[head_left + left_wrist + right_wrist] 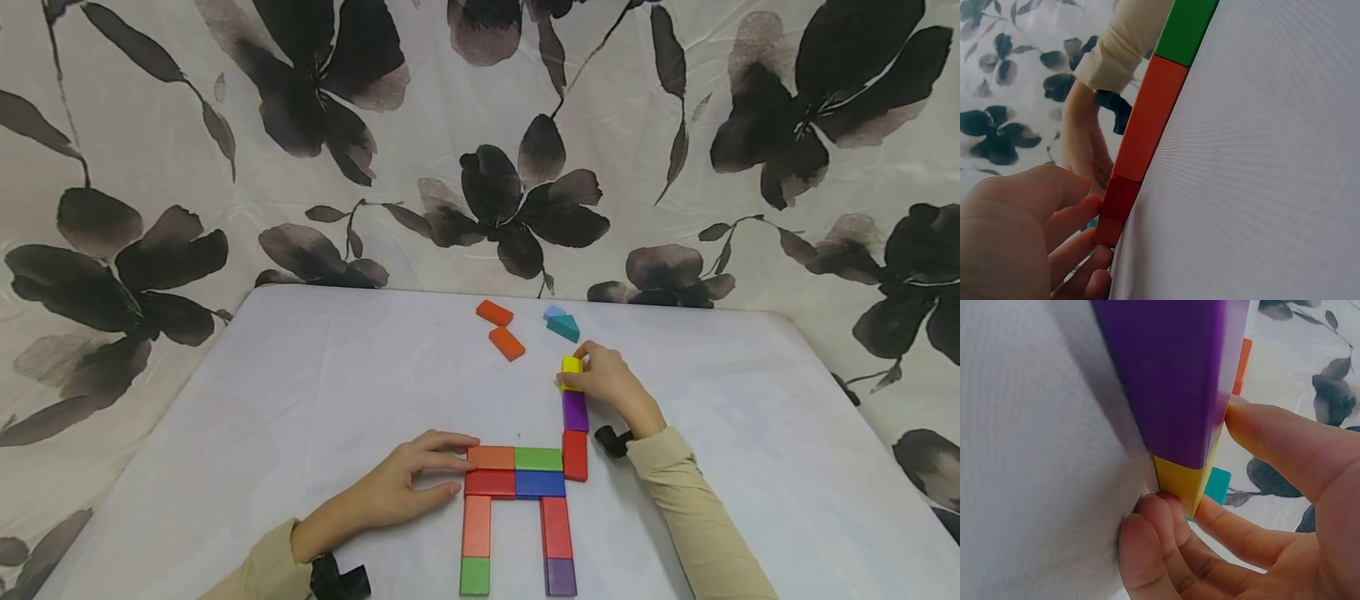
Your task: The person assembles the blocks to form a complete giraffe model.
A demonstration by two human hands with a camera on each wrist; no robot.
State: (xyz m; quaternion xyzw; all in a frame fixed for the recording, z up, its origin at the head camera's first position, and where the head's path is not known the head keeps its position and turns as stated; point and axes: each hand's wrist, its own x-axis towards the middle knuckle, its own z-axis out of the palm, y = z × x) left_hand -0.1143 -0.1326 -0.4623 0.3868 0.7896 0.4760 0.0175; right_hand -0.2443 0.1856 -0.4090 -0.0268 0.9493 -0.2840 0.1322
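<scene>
In the head view my right hand [611, 385] pinches a yellow block [572, 364] between thumb and fingers, at the top of a column. Below it come a purple block [575, 411] and a red block [575, 456]. The right wrist view shows the yellow block [1179, 481] end to end with the purple one. My left hand [408, 479] rests on the table, its extended fingertips at the left end of an orange block [491, 457]. A green block [538, 459] continues that row; a red block [490, 483] and a blue block [540, 484] lie below.
Two leg-like columns run toward me, the left ending in a green block [475, 576], the right in a purple block [561, 577]. Near the far edge lie two loose orange blocks [507, 342], a teal triangular block [564, 327] and a light blue piece [554, 312].
</scene>
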